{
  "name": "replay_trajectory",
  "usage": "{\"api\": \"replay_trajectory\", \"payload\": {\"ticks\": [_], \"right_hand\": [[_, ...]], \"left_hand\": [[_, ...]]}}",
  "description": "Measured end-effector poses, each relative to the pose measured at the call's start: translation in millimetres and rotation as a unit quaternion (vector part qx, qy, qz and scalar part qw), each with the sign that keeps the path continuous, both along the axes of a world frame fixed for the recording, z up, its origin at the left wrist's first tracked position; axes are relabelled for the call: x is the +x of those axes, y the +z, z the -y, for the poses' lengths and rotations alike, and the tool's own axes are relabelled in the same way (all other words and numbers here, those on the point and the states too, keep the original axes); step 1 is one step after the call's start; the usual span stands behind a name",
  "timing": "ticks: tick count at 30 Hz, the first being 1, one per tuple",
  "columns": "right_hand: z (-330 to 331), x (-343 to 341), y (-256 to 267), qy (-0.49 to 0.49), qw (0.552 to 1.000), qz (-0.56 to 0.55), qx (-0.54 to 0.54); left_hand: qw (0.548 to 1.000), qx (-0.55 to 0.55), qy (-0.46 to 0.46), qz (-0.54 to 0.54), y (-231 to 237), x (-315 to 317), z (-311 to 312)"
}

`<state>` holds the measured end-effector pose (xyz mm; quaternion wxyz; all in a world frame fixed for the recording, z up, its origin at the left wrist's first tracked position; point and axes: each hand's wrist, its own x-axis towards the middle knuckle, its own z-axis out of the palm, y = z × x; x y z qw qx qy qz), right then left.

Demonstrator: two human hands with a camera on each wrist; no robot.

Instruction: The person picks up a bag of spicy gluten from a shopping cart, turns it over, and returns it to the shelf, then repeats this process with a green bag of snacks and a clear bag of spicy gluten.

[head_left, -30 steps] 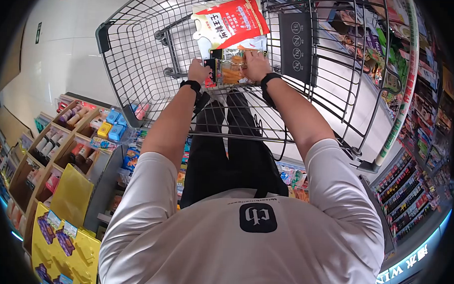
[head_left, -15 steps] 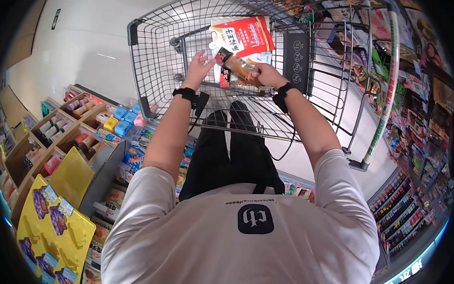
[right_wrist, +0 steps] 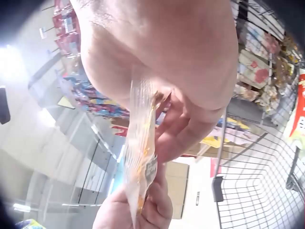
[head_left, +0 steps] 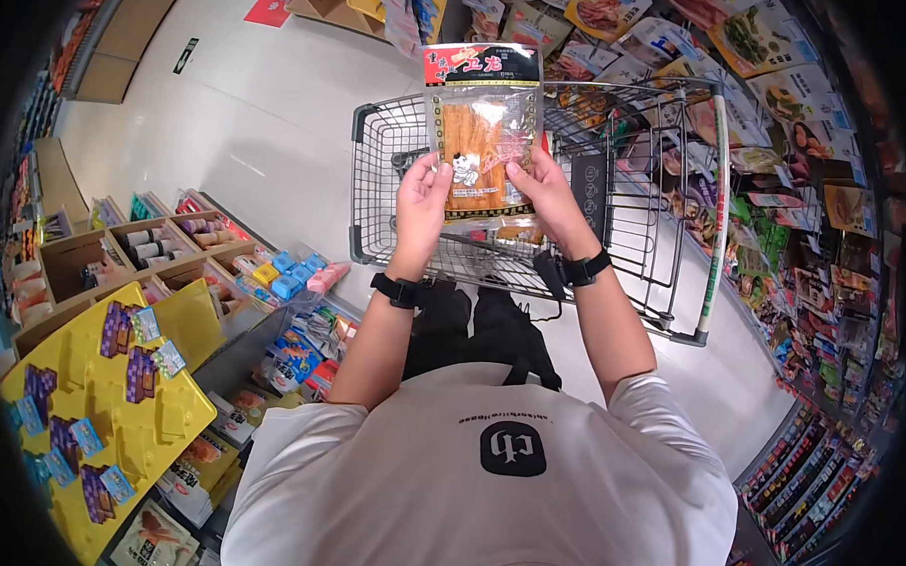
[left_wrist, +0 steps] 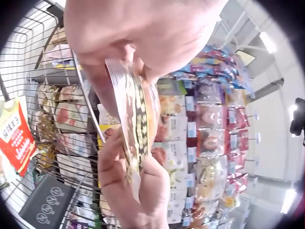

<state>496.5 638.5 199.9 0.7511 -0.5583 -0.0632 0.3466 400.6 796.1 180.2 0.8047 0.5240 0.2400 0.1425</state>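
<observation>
Presently, we find the clear snack packet held over the wire shopping cart. We record the left hand and right hand pinching its opposite lower edges between thumbs and fingers, both thumbs on the printed front.

- Looks like a shop, probably a supermarket or snack store.
- Has rows of bright packets hung close together all along one side.
- Carries pale label strips between columns of packets, seen from the left wrist.
- Includes a wire shopping cart fitted with a dark pictogram panel.
- Sets out small goods in a divided wooden rack and on a yellow stand with blue tags.
- Stretches over a pale, smooth floor under bright ceiling lights.
</observation>
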Motion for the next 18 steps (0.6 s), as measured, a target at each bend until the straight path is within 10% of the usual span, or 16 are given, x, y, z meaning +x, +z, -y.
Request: {"api": "replay_trajectory", "payload": {"ticks": [18], "right_hand": [[-13.2, -27.6, 155.6, -0.103, 0.979, 0.177, 0.005]], "left_hand": [[0.99, 0.081, 0.036, 0.11, 154.2, 0.4, -10.0]]}}
